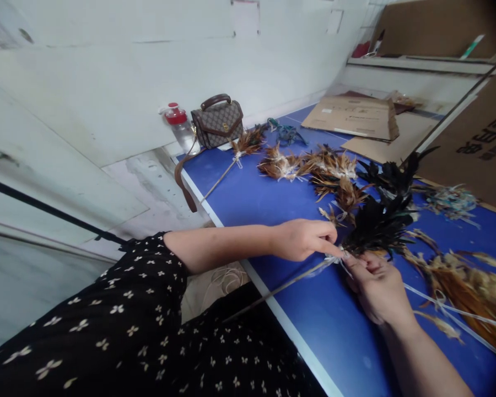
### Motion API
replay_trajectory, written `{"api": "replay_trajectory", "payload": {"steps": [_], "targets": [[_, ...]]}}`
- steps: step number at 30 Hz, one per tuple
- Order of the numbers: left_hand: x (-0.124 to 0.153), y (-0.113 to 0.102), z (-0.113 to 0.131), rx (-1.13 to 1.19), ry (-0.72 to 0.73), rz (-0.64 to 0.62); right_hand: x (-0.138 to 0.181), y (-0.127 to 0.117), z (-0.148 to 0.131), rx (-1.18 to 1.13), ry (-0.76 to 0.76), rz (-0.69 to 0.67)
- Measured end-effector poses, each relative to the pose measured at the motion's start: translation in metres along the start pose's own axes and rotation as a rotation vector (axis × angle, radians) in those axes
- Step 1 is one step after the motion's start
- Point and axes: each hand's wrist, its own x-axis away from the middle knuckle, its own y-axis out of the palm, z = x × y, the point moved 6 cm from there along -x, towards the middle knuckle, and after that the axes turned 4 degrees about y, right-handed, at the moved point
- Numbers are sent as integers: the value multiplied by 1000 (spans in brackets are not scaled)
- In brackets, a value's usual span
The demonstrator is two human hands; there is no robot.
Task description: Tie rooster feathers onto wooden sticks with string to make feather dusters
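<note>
A thin stick [281, 288] slants up from my lap over the table edge to a bunch of black feathers [379, 227]. White string or strip [333, 258] wraps the spot where the feathers meet the stick. My left hand [306, 240] is closed there, its index finger stretched to the binding and the other fingers curled. From the other side my right hand [378, 284] pinches the base of the feathers, its fingertips close to those of the left. What exactly lies between the fingertips is partly hidden.
Brown feather bundles [283, 165] lie on the blue table [235, 201], near another feathered stick [220, 181]. A handbag [218, 122] and a bottle [181, 129] stand at the far left corner. Cardboard [349, 117] lies at the back; loose tan feathers [465, 278] and white string sit right.
</note>
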Motion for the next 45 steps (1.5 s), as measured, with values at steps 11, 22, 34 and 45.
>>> {"api": "replay_trajectory", "payload": {"steps": [11, 22, 34, 45], "targets": [[-22, -17, -6, 252, -5, -96, 2, 1, 3, 7, -5, 14], [-20, 13, -5, 516, -101, 272, 1, 0, 1, 51, 0, 23], [-19, -41, -21, 444, -155, 156, 0, 2, 0, 98, 18, 66], [-14, -12, -33, 193, 30, 105, -1, 0, 4, 114, 32, 41]]}}
